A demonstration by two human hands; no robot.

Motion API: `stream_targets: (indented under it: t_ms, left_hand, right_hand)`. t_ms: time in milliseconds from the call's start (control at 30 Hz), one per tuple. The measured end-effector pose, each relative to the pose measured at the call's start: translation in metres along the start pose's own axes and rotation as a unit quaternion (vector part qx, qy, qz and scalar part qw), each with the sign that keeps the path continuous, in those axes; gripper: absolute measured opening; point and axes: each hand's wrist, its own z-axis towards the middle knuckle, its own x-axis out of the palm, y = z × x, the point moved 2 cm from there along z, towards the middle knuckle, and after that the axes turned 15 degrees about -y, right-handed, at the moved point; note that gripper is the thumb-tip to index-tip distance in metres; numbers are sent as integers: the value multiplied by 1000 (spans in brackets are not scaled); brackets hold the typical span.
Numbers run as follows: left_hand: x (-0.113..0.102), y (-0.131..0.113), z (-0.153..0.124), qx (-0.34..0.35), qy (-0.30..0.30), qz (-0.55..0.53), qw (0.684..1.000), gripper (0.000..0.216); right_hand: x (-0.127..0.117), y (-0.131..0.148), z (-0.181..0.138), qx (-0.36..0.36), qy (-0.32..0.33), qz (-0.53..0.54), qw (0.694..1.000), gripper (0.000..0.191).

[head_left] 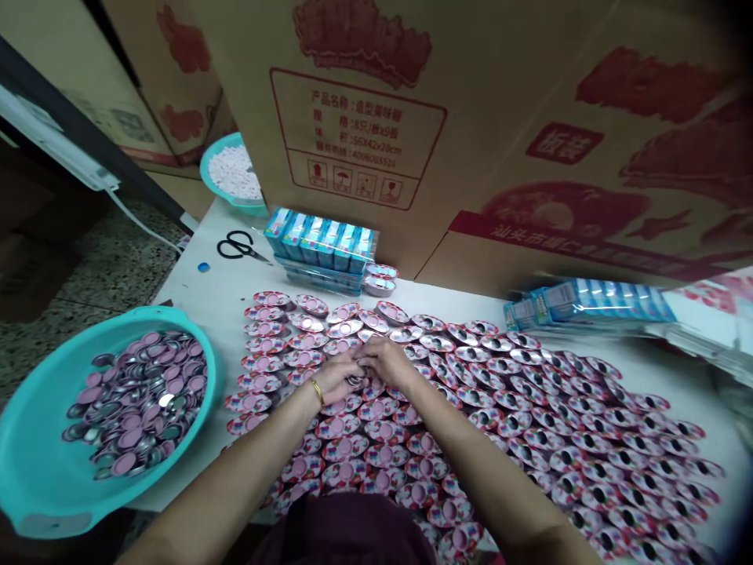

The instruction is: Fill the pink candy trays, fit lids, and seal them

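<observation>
My left hand (340, 377) and my right hand (385, 362) meet over the middle of the table, fingers curled together around a small silvery round piece (357, 380). A gold bangle sits on my left wrist. Beneath both hands lie rows of pink oval cards (376, 435) with clear blisters, overlapping across the white table (220, 294). To my left a teal basin (35, 463) holds a heap of pink and silver round pieces (138, 400).
Large printed cardboard boxes (353, 102) wall off the back. Blue packets (321, 239) stand stacked against them; more blue packets (588, 302) lie at right. Black scissors (240, 247) and a blue cap (203, 267) lie at back left, near a teal bowl of white pellets (232, 173).
</observation>
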Motion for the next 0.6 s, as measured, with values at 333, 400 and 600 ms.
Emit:
stream_targets:
  t_ms: [333, 400, 600]
  left_hand:
    - [-2, 13, -7, -11, -89, -5, 996, 31]
    - [-2, 12, -9, -11, -101, -9, 995, 29]
    - [4, 4, -11, -14, -83, -48, 995, 29]
  right_hand:
    - [-65, -65, -4, 240, -120, -254, 929, 13]
    - [-68, -75, 9, 262, -56, -322, 908, 19]
    - [-62, -81, 37, 288, 60, -395, 870, 43]
